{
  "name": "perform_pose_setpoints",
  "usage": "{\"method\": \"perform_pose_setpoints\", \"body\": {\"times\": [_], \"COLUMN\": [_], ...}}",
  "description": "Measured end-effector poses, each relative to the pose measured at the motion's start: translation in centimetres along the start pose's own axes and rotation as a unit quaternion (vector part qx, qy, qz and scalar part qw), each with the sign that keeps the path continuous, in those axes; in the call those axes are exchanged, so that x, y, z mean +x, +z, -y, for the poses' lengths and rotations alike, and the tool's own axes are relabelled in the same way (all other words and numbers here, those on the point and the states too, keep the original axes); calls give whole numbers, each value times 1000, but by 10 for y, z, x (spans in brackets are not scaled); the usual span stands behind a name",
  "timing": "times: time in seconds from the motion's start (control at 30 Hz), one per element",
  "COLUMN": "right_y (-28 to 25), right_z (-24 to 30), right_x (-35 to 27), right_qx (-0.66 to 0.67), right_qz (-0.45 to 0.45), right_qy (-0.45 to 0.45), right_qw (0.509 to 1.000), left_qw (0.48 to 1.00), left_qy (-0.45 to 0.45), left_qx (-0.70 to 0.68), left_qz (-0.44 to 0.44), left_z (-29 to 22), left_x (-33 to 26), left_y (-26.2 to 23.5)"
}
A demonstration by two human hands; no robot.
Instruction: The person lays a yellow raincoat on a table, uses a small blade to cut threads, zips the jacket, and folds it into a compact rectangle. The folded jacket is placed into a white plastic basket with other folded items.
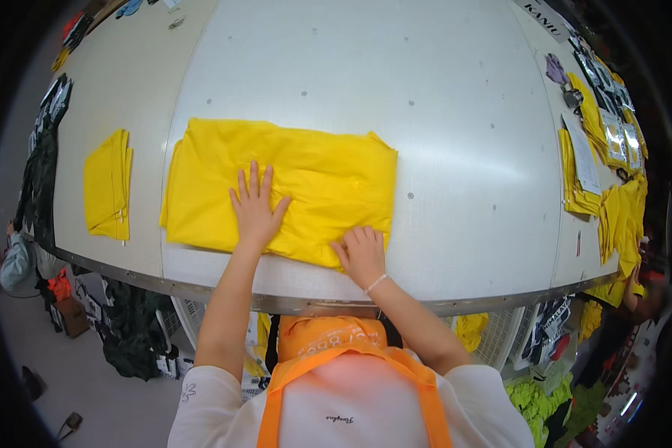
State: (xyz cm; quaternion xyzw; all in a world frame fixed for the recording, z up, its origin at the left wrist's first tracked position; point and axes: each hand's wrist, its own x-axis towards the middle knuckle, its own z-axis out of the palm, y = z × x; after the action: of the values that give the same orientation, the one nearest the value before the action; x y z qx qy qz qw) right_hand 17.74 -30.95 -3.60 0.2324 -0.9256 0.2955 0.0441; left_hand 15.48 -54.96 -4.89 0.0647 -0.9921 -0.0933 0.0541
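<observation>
A large piece of shiny yellow fabric (321, 164), folded into a wide rectangle with creases in its middle, lies flat on the table in front of me. My left hand (254, 205) rests palm down on it left of centre, fingers spread. At its near right corner, my right hand (362, 254) has its fingers curled over the edge, the thumb reaching left along it. Exactly how the fabric sits in those fingers is partly hidden. A smaller folded yellow piece (107, 187) lies farther left.
The pale table (470, 224) has a metal front edge close to my body. Dark garments (43, 172) hang over its left end. Along the right end lie yellow folded pieces (579, 172), a white paper sheet (581, 153) and packaged goods (612, 134). White wire baskets (496, 336) stand below.
</observation>
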Motion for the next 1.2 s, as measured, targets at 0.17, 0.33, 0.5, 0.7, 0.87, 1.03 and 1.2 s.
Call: {"method": "perform_pose_setpoints", "body": {"times": [0.17,0.33,0.5,0.7,0.87,1.03,1.2], "right_y": [-4,-25,-15,15,-5,-15,-88], "right_z": [-60,-88,-65,-81,-75,-61,3], "right_x": [-3,-16,14,30,32,32,47], "right_qx": [305,442,253,314,343,393,381], "right_qz": [-153,-32,-23,-86,-10,-34,-1], "right_qy": [300,398,325,358,381,340,298], "right_qw": [891,803,911,875,858,854,875], "left_qw": [1000,1000,1000,1000,1000,998,983], "left_qy": [-4,16,13,-16,-5,-12,38], "left_qx": [8,1,5,12,8,-57,-149], "left_qz": [23,-25,-28,-15,-3,-2,104], "left_z": [10,-20,-31,-16,-35,-20,-16], "left_x": [-7,2,-4,6,1,0,7], "left_y": [1,-19,-18,-13,-26,-1,11]}}
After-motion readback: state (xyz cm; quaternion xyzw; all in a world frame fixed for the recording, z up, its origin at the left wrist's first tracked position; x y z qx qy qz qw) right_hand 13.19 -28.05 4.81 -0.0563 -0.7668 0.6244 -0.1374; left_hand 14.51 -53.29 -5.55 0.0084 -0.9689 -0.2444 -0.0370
